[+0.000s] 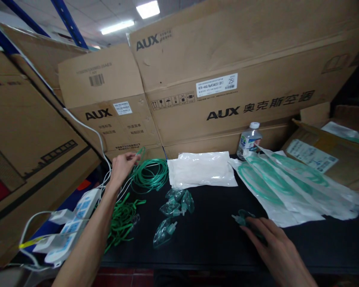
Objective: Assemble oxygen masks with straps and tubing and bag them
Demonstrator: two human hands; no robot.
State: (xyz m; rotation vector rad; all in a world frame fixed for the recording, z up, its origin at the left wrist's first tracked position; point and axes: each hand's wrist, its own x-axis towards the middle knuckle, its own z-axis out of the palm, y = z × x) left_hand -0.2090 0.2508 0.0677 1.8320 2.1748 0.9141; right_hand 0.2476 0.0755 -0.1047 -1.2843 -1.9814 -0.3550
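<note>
My left hand [121, 166] reaches to the far left of the black table [215, 235] and pinches the end of a green tube from the coiled green tubing [151, 175]. My right hand [272, 243] rests near the table's front edge with its fingers curled over a clear green mask [242, 217]. Several more clear green masks [175, 207] lie between my hands. A loose bundle of green straps [122, 219] lies by my left forearm.
A stack of white plastic bags [202, 169] lies at the back centre. Sealed bags holding green tubing [284, 183] fan out on the right, behind them a water bottle [249, 140]. Large cardboard boxes [227, 79] wall the back. A white power strip [77, 215] with cables sits left.
</note>
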